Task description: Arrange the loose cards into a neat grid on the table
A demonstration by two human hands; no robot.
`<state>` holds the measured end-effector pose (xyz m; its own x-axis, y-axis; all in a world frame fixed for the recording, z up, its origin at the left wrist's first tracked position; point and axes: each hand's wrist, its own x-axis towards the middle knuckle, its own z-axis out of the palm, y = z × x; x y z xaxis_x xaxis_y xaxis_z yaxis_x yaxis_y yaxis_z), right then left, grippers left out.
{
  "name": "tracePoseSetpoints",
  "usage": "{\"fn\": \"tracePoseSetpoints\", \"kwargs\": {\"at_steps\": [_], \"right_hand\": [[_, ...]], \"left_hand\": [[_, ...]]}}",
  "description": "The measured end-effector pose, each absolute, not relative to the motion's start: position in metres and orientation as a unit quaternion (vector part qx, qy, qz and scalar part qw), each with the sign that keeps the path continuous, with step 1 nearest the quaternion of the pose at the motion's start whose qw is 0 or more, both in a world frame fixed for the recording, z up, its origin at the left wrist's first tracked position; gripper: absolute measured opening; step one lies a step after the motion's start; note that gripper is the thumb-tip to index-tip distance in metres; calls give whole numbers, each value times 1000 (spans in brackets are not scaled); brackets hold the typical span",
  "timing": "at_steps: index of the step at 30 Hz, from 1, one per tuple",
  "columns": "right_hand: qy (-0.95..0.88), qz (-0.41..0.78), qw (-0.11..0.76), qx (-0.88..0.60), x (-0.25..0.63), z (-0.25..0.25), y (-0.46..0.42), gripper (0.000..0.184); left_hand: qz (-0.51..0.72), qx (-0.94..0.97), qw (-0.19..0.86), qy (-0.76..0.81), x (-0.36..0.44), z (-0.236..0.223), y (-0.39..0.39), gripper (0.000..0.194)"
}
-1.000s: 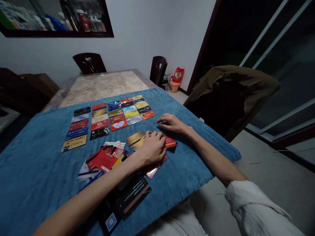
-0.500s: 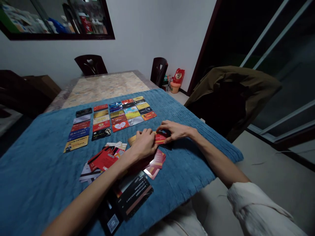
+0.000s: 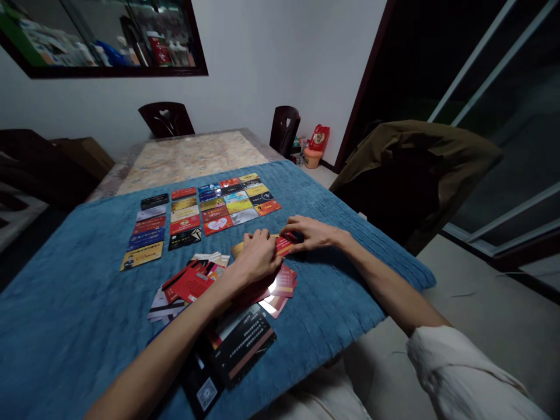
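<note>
My right hand [image 3: 312, 233] grips the right end of a red card [image 3: 283, 246] between thumb and fingers, just above the cloth. Close against the card's left end lies my left hand [image 3: 258, 255], its fingers bent; what is under them is hidden. Part of a gold card [image 3: 237, 249] shows beyond the left hand. Pinkish-red cards [image 3: 283, 283] are fanned out below it. A loose pile of cards, with a red card [image 3: 192, 284] on top, lies left of my left forearm, and a black card [image 3: 247, 344] lies nearer to me.
Rows of overlapping cards [image 3: 186, 216] lie farther back on the blue cloth [image 3: 83, 280]. Beyond the cloth is a patterned tabletop [image 3: 192, 153]. A chair with a brown jacket [image 3: 406, 140] stands at the right, dark chairs [image 3: 166, 119] at the far side.
My right hand has come in leftward and closed on the red card. My left hand has shifted slightly left, uncovering more pinkish-red cards. Over the last half second the hands hardly move.
</note>
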<state>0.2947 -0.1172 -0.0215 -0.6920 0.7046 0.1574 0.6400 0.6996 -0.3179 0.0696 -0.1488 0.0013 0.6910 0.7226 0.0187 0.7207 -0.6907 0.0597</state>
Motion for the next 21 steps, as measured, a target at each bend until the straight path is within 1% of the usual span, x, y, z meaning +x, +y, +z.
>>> {"fn": "tracePoseSetpoints", "kwargs": {"at_steps": [3, 8, 10, 13, 15, 18, 21], "right_hand": [[-912, 126, 148, -360, 294, -22, -117, 43], [-915, 141, 164, -340, 293, -23, -117, 50], [-918, 142, 170, -330, 292, -24, -117, 45], [-918, 136, 186, -321, 290, -24, -116, 28], [-918, 133, 199, -317, 289, -25, -115, 20], [-913, 125, 224, -316, 289, -26, -113, 17], [-905, 109, 252, -326, 289, -29, -111, 18]], "left_hand": [[23, 923, 20, 384, 68, 2, -147, 26], [24, 918, 37, 393, 63, 6, -140, 27], [24, 919, 49, 392, 60, 8, -137, 29], [34, 923, 70, 378, 57, 10, -131, 30], [44, 924, 93, 368, 55, 11, -127, 31], [58, 919, 141, 363, 51, 14, -121, 33], [88, 907, 188, 367, 47, 16, -116, 36]]}}
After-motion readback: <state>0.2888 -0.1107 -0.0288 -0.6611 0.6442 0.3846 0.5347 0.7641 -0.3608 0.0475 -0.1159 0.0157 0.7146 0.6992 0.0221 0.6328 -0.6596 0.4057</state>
